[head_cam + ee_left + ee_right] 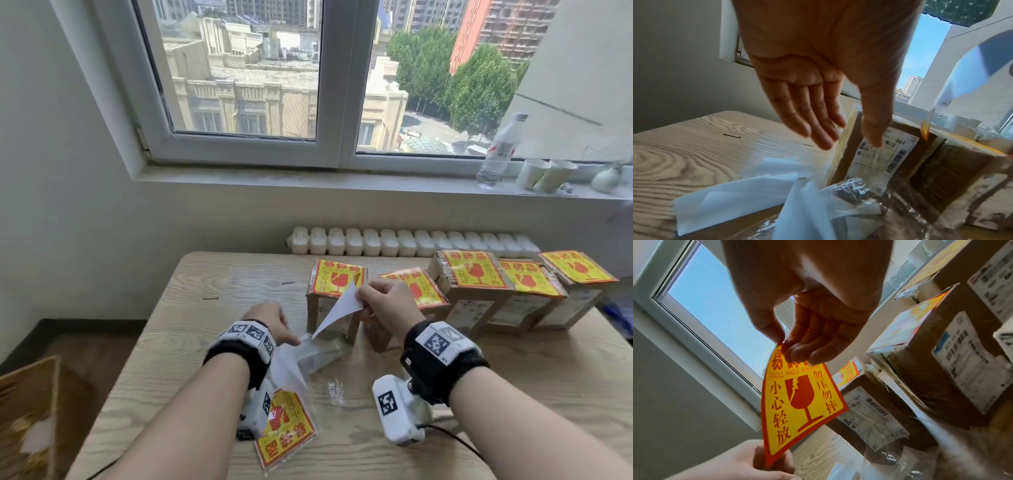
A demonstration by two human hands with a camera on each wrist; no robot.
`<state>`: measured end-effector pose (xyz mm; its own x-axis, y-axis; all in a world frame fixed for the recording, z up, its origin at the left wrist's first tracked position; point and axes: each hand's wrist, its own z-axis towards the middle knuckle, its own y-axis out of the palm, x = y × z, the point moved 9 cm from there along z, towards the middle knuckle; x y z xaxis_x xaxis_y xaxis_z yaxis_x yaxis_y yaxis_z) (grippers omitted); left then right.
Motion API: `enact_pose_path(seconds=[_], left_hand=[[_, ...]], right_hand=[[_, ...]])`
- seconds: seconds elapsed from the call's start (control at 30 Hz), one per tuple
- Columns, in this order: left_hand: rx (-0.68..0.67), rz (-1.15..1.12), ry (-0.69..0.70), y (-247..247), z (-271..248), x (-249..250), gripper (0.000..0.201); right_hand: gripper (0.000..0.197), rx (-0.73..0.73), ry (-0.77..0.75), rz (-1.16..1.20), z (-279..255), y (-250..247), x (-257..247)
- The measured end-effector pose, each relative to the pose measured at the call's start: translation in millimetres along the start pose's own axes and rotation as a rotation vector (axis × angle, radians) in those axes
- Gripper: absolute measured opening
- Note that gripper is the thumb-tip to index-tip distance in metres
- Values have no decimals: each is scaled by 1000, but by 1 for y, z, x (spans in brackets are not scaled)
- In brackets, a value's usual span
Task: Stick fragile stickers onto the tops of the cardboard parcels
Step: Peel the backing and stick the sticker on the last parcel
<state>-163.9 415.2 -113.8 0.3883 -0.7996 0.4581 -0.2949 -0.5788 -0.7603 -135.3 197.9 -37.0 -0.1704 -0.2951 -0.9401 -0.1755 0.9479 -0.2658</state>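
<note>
My right hand point(361, 296) pinches the top corner of a yellow-and-red fragile sticker point(801, 402), held in the air with its white back point(339, 308) toward me. The sticker's lower corner hangs just by my left hand point(289, 334). In the left wrist view that hand point(849, 139) has straight fingers and holds nothing. Several cardboard parcels stand in a row behind, the nearest point(329, 308) right under the sticker, and each visible top carries a sticker. A bagged stack of stickers point(284, 431) lies by my left forearm.
White backing papers point(291, 370) and clear plastic point(322, 353) lie on the wooden table point(205, 342) under my hands. A brown box point(27, 411) sits off the table's left edge. A radiator point(411, 241) stands behind the table, with a bottle point(500, 150) and paper cups point(544, 174) on the sill.
</note>
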Motion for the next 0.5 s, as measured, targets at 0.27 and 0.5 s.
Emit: enact_pose_path(seconds=[0.27, 0.5], left_hand=[[-235, -274, 255, 1, -46, 85, 72], [-221, -404, 310, -1, -75, 125, 107]], right_hand=[[27, 53, 23, 36, -8, -13, -15], [30, 72, -58, 11, -23, -39, -36]])
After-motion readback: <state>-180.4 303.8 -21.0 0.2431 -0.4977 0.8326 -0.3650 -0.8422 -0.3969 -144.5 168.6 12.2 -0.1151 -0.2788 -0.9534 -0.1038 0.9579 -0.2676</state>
